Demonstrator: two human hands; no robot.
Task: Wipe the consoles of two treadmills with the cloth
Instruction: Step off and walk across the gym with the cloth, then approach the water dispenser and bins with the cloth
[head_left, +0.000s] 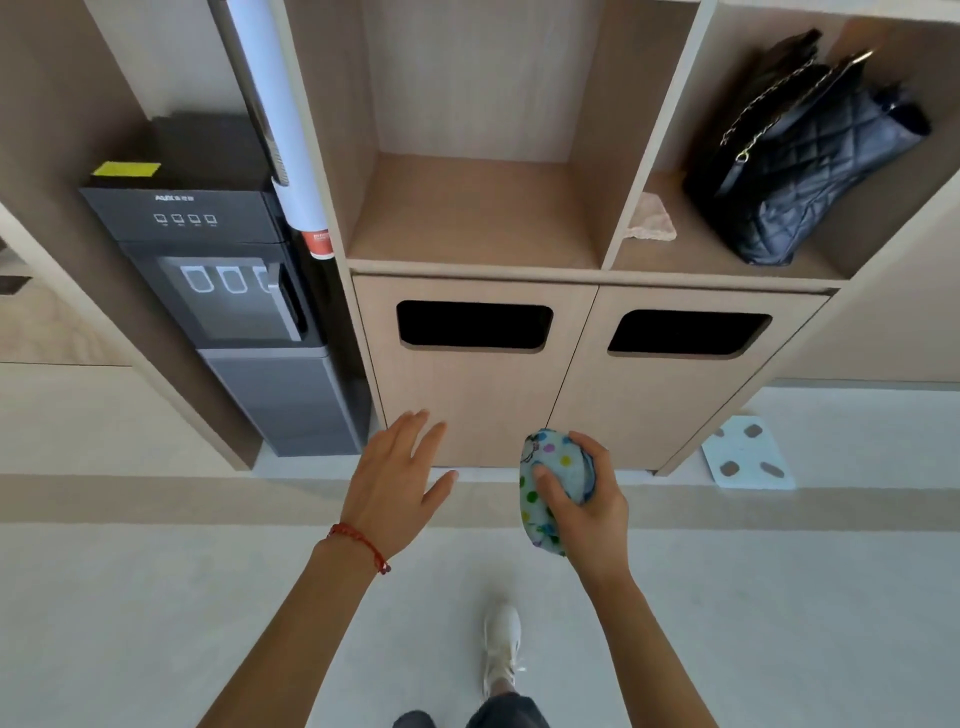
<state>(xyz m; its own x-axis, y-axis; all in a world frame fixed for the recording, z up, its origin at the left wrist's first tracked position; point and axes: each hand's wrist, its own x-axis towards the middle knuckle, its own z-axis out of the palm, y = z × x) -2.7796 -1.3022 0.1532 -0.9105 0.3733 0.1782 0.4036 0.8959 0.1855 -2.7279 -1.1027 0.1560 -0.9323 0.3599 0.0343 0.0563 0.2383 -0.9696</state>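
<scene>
- Cloth (545, 488): pale, with coloured dots, bunched into a ball. It sits in the right hand (582, 493), whose fingers and thumb are clamped around it; a loose end hangs below the palm.
- Left hand (395, 478): empty, fingers spread apart, palm down, level with the right hand and a short way to its left. It touches nothing.
- Both hands hang in the air in front of a wooden cabinet (467, 395), whose two doors have dark slot openings above and beyond the hands.
- No treadmill or console is in view. Judgement: the wiping has not started here, or the person is away from the machines.
- Above the cabinet doors, an open shelf bay (467, 208) beyond the left hand. In the bay beyond the right hand, a black quilted bag (810, 171) with a chain strap and a small pale folded item beside it.
- Far left of the left hand: a dark water dispenser (228, 291). Its panel reads "AUX"; the smaller characters after it are too small to read. Yellow sticker on top, text unreadable.
- Floor: a white scale (748, 457) to the right of the right hand; a white shoe (501, 649) below the hands.
- Risks, as judgement: the hanging end could slip from a loose grip and drop to the floor, dirtying the cloth; a bunched cloth gives little wiping face unless unfolded.
</scene>
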